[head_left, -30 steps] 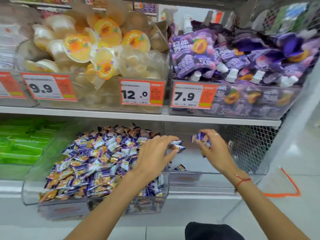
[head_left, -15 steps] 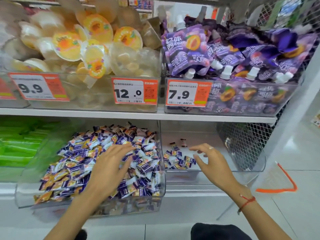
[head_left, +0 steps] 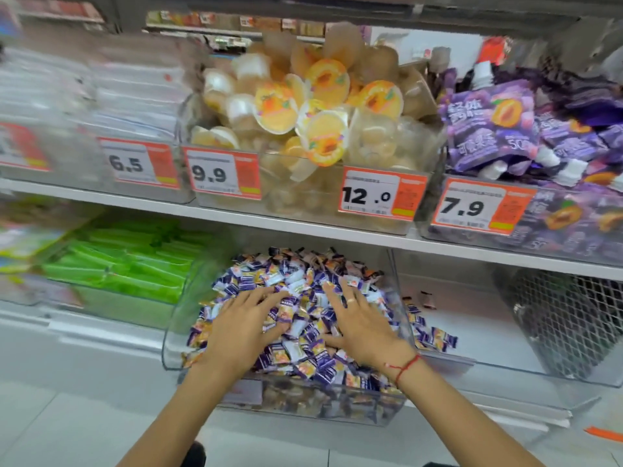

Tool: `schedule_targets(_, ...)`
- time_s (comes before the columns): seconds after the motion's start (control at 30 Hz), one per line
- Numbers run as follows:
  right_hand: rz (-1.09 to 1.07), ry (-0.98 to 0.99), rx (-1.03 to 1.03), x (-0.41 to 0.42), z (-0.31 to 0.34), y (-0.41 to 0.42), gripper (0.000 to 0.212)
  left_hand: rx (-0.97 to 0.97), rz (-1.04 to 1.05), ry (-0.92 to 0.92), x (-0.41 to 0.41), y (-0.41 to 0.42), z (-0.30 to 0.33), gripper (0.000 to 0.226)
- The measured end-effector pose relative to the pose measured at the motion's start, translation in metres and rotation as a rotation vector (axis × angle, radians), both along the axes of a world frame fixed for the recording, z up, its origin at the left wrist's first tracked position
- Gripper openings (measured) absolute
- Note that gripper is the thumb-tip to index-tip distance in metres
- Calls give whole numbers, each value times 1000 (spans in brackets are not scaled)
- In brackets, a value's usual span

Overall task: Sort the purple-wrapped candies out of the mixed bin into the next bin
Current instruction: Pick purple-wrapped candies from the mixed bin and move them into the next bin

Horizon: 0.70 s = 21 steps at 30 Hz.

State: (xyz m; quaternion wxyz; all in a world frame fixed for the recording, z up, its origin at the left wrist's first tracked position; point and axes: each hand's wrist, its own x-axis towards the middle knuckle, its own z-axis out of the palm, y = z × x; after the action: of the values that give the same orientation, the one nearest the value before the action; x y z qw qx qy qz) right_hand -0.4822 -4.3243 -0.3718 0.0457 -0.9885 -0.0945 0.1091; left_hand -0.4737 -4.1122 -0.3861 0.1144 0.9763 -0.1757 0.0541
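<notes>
The clear mixed bin (head_left: 296, 404) on the lower shelf is heaped with purple-wrapped and orange-gold wrapped candies (head_left: 303, 318). My left hand (head_left: 244, 326) lies flat on the left of the heap, fingers spread and straight. My right hand (head_left: 359, 320) lies flat on the right of the heap, fingers spread, a ring on one finger and a red string at the wrist. Neither hand holds a candy. The clear bin to the right (head_left: 499, 375) holds a small cluster of purple candies (head_left: 433, 337) near its left wall.
Above, a shelf carries bins of jelly cups (head_left: 313, 109) and purple pouches (head_left: 526, 136) with orange price tags. A bin of green packets (head_left: 128, 264) sits left of the mixed bin. A wire mesh panel (head_left: 566, 318) closes the right end.
My right hand has moved left from over the right bin onto the mixed heap. My left hand stays on the heap. The view has swung to the left.
</notes>
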Motion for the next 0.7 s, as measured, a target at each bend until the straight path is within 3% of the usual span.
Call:
schedule_targets(0.07, 4, -12, -4, 16, -4, 10, 89, 33, 54, 8, 2, 7, -3, 67)
schedule_targets(0.17, 37, -5, -36, 27, -6, 27, 81, -16, 42, 79, 4, 14, -6, 106)
schedule_targets(0.23, 71, -33, -26, 27, -4, 28, 75, -67, -18, 136, 5, 16, -6, 112)
schedule_targets(0.47, 128, -133, 295, 14, 11, -9, 39, -75, -73, 114, 3, -7, 9, 72)
schedule_targets(0.7, -55, -194, 615, -4, 19, -17, 37, -121, -81, 85, -6, -15, 7, 61)
